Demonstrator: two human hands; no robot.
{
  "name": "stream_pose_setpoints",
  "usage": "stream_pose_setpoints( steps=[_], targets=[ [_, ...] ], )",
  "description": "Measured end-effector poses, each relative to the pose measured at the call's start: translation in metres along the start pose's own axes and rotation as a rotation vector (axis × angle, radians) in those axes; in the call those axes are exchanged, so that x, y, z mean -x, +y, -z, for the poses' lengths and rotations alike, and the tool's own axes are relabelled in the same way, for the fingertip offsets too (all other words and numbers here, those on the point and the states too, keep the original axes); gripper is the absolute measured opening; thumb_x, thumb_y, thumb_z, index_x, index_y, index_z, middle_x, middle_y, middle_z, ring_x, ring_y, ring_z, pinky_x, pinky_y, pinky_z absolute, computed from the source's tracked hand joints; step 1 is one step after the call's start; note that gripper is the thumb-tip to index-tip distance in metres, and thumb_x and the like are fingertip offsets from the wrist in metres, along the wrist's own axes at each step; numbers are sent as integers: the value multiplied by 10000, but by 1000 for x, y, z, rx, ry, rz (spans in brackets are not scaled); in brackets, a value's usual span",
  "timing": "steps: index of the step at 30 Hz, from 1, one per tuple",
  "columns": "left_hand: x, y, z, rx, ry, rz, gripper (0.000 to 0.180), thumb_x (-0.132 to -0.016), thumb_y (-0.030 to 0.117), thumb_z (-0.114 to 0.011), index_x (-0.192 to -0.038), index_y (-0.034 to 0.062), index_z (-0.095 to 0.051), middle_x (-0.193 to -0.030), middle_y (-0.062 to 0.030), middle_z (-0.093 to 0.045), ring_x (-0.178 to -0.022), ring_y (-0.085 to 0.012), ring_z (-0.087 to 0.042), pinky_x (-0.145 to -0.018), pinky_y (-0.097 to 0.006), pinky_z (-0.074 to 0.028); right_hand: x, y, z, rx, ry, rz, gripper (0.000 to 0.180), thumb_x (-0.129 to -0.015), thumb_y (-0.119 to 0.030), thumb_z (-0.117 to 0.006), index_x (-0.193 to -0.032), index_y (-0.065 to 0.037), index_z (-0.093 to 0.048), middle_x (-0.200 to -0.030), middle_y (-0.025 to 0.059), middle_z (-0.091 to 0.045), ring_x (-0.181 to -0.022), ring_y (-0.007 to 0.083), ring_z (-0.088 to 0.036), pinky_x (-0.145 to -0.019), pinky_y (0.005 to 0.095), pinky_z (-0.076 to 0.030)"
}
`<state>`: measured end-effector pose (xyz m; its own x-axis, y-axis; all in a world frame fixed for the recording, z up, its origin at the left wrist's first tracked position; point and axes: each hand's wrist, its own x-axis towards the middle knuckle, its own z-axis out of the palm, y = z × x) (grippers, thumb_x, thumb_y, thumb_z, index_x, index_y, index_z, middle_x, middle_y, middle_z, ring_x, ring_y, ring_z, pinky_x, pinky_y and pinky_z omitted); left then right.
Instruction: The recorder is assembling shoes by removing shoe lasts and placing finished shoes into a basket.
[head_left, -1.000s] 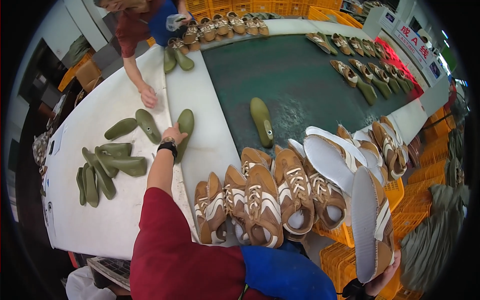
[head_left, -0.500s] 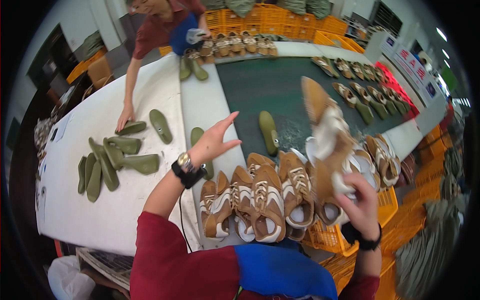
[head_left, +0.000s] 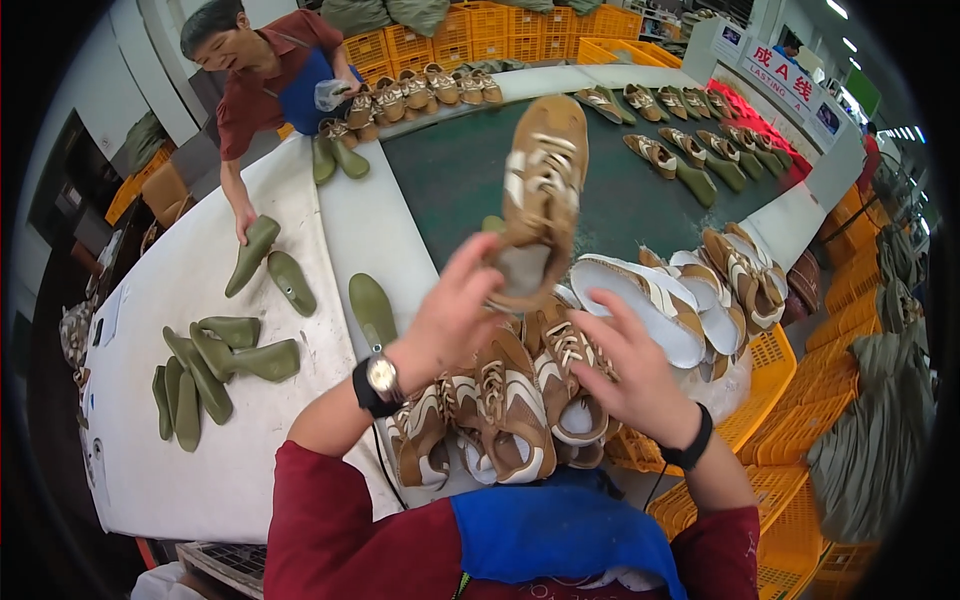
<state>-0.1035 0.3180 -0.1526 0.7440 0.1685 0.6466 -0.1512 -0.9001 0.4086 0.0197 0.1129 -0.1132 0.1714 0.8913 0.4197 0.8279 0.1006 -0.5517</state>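
My left hand grips a brown and cream lace-up shoe at its heel opening, the toe pointing up and away. A little to the right my right hand hovers with fingers apart, holding nothing. Beneath both hands stands a row of similar shoes, toes facing away. A green shoe last lies left of my left wrist. Another last is mostly hidden behind the raised shoe. White-soled shoes lie on their sides past my right hand.
Across the white table, a co-worker's hand holds a green last. Several lasts lie in a cluster at left. Shoes, some joined with lasts, line the green belt. Orange crates stand at right.
The shoe has passed from my right hand to my left and turned lace side toward me. My right hand has let go. The co-worker has lifted a last off the table.
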Motion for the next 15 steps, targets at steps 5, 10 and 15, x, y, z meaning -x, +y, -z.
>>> stream_pose_setpoints(
  steps=[5,10,15],
  targets=[
    [-10,-127,-11,-191,64,332,373,-629,104,-747,-906,13,-514,-1110,-196,-472,-963,-362,-521,-819,-371,-453,75,33,37,121,249,-308,368,-728,31,-615,-1087,3,-541,-1111,169,-534,-897,260,-578,-755,306,-475],
    [-5,-265,-83,-286,-167,620,404,-627,131,-746,-944,5,-530,-1016,-188,-516,-948,-356,-533,-814,-396,-457,147,40,50,205,347,-677,306,-748,73,-572,-1048,22,-545,-1039,159,-556,-751,214,-566,-686,281,-465],
    [5,-330,-158,-278,-288,865,575,-677,136,-711,-1168,51,-424,-1200,-220,-420,-1021,-378,-524,-874,-413,-459,192,34,43,328,382,-888,268,-784,62,-552,-1048,17,-546,-1033,135,-552,-741,172,-551,-685,269,-455]
  ],
)
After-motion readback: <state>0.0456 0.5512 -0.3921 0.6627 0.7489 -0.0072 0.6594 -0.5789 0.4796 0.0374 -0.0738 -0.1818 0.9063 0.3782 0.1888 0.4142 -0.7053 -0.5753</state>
